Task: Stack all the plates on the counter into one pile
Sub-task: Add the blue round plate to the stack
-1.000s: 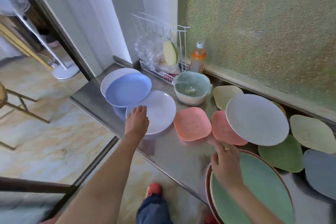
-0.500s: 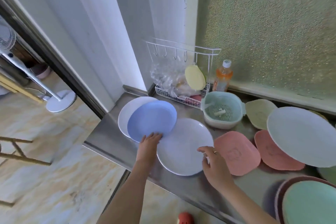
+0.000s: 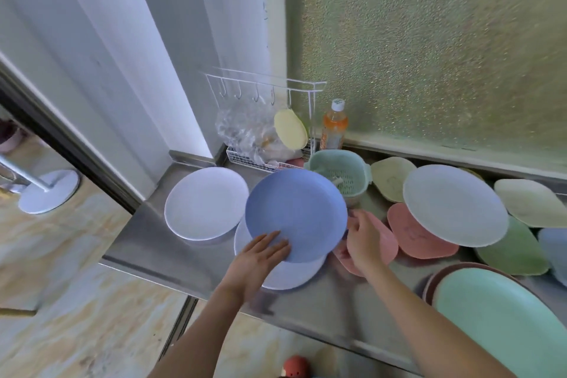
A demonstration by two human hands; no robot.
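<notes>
Here the blue plate (image 3: 296, 214) sat tilted above the steel counter (image 3: 144, 242), its near edge over a white plate (image 3: 291, 275) that lay flat beneath it. My left hand (image 3: 256, 258) had the blue plate by its near-left rim, fingers spread flat on the upper face and pointing toward the far right; whether a thumb hooked underneath I could not tell, since the plate hid it. My right hand (image 3: 363, 238) was at the plate's right edge, fingers curled toward the rim, though blur kept me from seeing whether they truly gripped it or only touched. Just left of the blue plate, flat on the counter, lay a second white plate (image 3: 206, 203), its right edge tucked behind the blue one. Behind my right hand a pink squarish plate (image 3: 385, 239) rested on the counter, and beside it another pink plate (image 3: 417, 236) was partly covered by a large white plate (image 3: 455, 209) propped over it. Farther right were pale yellow-green plates (image 3: 532, 205), a green plate (image 3: 515, 255), and at the near right corner a mint plate (image 3: 503, 325) sitting in a dark reddish one. At the back stood a mint colander bowl (image 3: 345, 173), a white wire rack (image 3: 276, 159) with hooks, and an orange bottle (image 3: 334, 126).
</notes>
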